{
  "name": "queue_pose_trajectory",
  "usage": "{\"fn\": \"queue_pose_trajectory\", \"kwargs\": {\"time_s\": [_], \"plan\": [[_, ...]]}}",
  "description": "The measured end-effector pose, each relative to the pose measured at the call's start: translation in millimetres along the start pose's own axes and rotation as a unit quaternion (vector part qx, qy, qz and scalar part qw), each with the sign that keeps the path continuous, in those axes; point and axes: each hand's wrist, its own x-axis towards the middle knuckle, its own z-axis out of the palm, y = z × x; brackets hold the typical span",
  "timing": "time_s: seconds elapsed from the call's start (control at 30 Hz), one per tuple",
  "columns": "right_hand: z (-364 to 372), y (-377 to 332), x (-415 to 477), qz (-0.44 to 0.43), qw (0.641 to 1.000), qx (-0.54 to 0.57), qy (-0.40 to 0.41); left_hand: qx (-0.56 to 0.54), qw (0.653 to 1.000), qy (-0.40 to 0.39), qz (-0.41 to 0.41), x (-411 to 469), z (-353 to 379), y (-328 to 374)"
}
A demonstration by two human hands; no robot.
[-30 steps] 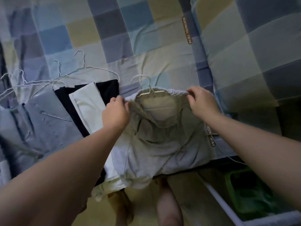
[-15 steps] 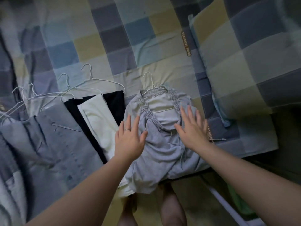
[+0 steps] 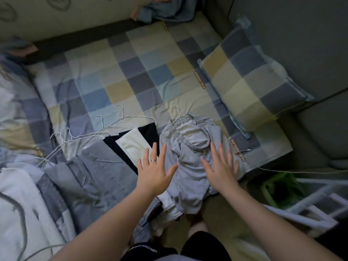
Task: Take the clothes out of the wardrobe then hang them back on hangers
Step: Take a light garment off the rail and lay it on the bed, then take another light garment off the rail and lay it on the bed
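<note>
A grey garment with a ruched top [image 3: 188, 155] lies on the bed's near edge, threaded on a white wire hanger [image 3: 177, 114] whose hook points away from me. My left hand [image 3: 153, 169] hovers with spread, straight fingers at the garment's left side. My right hand [image 3: 221, 166] lies flat with spread fingers over its right side. Left of it lie a white garment [image 3: 131, 146] on a black one [image 3: 148, 131] and a blue-grey garment [image 3: 96, 166], each by wire hangers [image 3: 105, 127].
A checked sheet [image 3: 131, 81] covers the bed, with a matching pillow [image 3: 250, 80] at the right. A white cable [image 3: 282, 171] runs off the bed's right corner. A green bin [image 3: 280, 189] and a white frame [image 3: 320, 200] stand on the floor at the right.
Both hands let go of the grey garment's top edge and spread flat over it. The view then pulled back and up, showing more of the bed; the hands stay open.
</note>
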Motion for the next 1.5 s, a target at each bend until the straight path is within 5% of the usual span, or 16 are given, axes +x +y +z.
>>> {"fn": "queue_pose_trajectory", "kwargs": {"time_s": [0.33, 0.57, 0.97, 1.1, 1.37, 1.5], "plan": [[-17.6, 14.3, -137.1, 0.108, 0.989, 0.026, 0.100, 0.070, 0.979, -0.014, 0.192, -51.9, -19.9, 40.3], [-43.8, 86.6, -260.7, 0.238, 0.943, 0.058, 0.224, 0.128, 0.909, -0.020, 0.396, -102.1, 9.6, 167.2], [-37.5, 241.1, -619.9, 0.489, 0.755, 0.056, 0.433, 0.085, 0.680, -0.060, 0.726, -401.9, 126.4, 394.4], [-33.1, 278.7, -757.0, 0.542, 0.690, 0.025, 0.479, 0.034, 0.578, -0.086, 0.811, -531.7, 176.1, 453.2], [-59.0, 285.2, -994.4, 0.636, 0.568, -0.081, 0.516, -0.055, 0.390, -0.097, 0.914, -785.5, 221.8, 545.3], [-78.4, 270.4, -1086.0, 0.693, 0.497, -0.142, 0.502, -0.094, 0.323, -0.111, 0.935, -896.3, 225.4, 570.5]]}}
